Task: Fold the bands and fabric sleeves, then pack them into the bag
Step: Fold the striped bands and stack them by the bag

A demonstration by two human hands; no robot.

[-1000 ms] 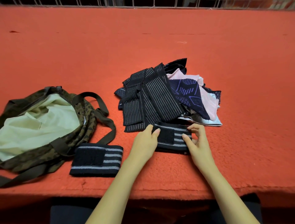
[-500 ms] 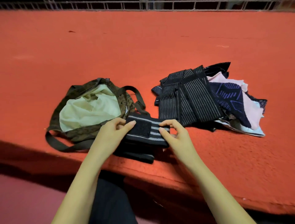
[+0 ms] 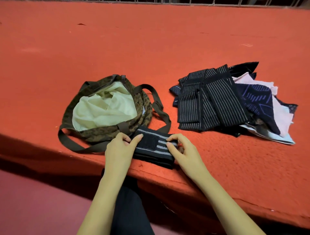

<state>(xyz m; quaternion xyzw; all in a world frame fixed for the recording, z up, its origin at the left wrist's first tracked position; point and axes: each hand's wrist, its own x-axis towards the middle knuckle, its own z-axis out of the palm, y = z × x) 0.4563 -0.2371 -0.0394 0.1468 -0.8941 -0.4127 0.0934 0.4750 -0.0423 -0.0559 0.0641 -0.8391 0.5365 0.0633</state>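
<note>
A folded black band with grey stripes and a Velcro patch point(image 3: 153, 144) lies on top of a second folded band point(image 3: 161, 161) near the front edge of the red surface. My left hand point(image 3: 120, 148) pinches its left end between thumb and forefinger. My right hand point(image 3: 182, 151) pinches its right end with curled fingers. The camouflage bag point(image 3: 100, 132) lies open just behind and left, its pale lining point(image 3: 104, 110) showing. To the right sits a pile of striped black bands point(image 3: 211, 100) and pink and navy fabric sleeves point(image 3: 261, 104).
The red carpeted surface point(image 3: 151, 50) stretches far back to a metal railing point(image 3: 184, 2). The bag's brown straps point(image 3: 161, 114) trail toward the folded bands. The surface's front edge point(image 3: 218, 191) drops to a dark red floor point(image 3: 33, 201).
Both hands carried the folded band left from beside the pile and set it on top of the other folded band next to the bag. The view swung left with them.
</note>
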